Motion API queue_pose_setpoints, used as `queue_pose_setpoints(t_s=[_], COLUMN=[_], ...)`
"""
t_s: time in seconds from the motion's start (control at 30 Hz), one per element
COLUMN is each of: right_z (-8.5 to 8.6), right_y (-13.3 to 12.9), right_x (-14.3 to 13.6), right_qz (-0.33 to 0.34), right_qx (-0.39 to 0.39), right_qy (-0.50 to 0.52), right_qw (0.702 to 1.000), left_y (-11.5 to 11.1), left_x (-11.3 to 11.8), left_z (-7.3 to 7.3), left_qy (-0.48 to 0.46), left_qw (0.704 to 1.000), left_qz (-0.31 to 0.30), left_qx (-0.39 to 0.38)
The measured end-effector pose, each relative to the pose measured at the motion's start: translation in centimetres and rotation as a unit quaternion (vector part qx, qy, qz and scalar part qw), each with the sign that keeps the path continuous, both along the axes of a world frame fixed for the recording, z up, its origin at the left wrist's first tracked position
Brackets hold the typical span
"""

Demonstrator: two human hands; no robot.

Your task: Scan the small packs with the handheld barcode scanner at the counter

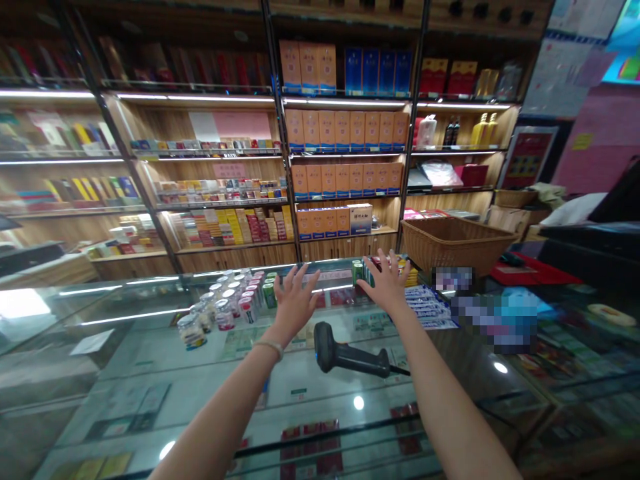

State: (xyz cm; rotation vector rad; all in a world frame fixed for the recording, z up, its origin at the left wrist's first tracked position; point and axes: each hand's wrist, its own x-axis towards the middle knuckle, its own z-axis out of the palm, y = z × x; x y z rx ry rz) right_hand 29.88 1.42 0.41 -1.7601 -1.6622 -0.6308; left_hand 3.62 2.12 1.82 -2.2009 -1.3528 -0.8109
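Note:
Both of my hands are stretched out over a glass counter (195, 380), holding nothing. My left hand (296, 301) has its fingers spread, beside rows of small jars and cans (223, 313) and green cans (270, 291). On its wrist is a light bracelet (271, 345). My right hand (387, 285), fingers apart too, is in front of another green can (357, 272) and small red and yellow packs (413, 275) that it partly hides. Between my forearms a black barcode scanner (353, 358) lies on the glass, its cable passing under my right arm.
Blue and white packets (430, 310) lie right of my right hand. Behind them stands a wicker basket (453, 243), with a red mat (543, 270) alongside. Blurred-out items (500, 317) are at the right. Lit shelves with orange boxes (345, 130) and small packs line the back wall.

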Motion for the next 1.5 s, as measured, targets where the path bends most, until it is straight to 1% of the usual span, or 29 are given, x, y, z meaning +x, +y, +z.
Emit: queue_pose_setpoints(t_s=[0.1, 0.2, 0.33, 0.43, 0.63, 0.83, 1.07, 1.3, 1.5], right_z=[0.3, 1.1, 2.3, 2.4, 1.9, 2.0, 1.4, 0.6, 0.1], right_y=[0.2, 0.7, 1.7, 2.4, 3.6, 4.9, 6.4, 6.9, 7.1], right_x=[0.0, 0.2, 1.2, 1.9, 2.7, 2.6, 2.3, 2.1, 1.9], right_qz=[-0.002, -0.002, 0.008, 0.013, 0.034, 0.047, 0.06, 0.07, 0.074], right_qx=[-0.017, -0.04, -0.064, -0.086, -0.117, -0.152, -0.17, -0.136, -0.122], right_qy=[0.013, 0.015, -0.005, -0.02, -0.038, -0.031, -0.044, -0.054, -0.059], right_qw=[1.0, 0.999, 0.998, 0.996, 0.992, 0.987, 0.983, 0.987, 0.988], left_y=[0.7, 1.5, 2.9, 4.1, 6.0, 7.9, 9.4, 10.0, 10.2], left_x=[0.9, 2.0, 4.0, 5.7, 8.3, 9.7, 10.3, 10.6, 10.8], left_z=[0.5, 1.5, 2.7, 3.0, 2.6, 2.0, 1.2, 0.6, 0.2], left_qy=[0.001, -0.001, -0.001, 0.001, 0.031, 0.083, 0.107, 0.104, 0.098], left_qw=[1.0, 1.0, 1.0, 1.0, 0.997, 0.988, 0.984, 0.983, 0.983], left_qz=[-0.005, -0.011, -0.017, -0.022, -0.032, -0.031, -0.037, -0.052, -0.067], left_qx=[-0.003, -0.005, -0.008, -0.019, -0.071, -0.124, -0.141, -0.144, -0.138])
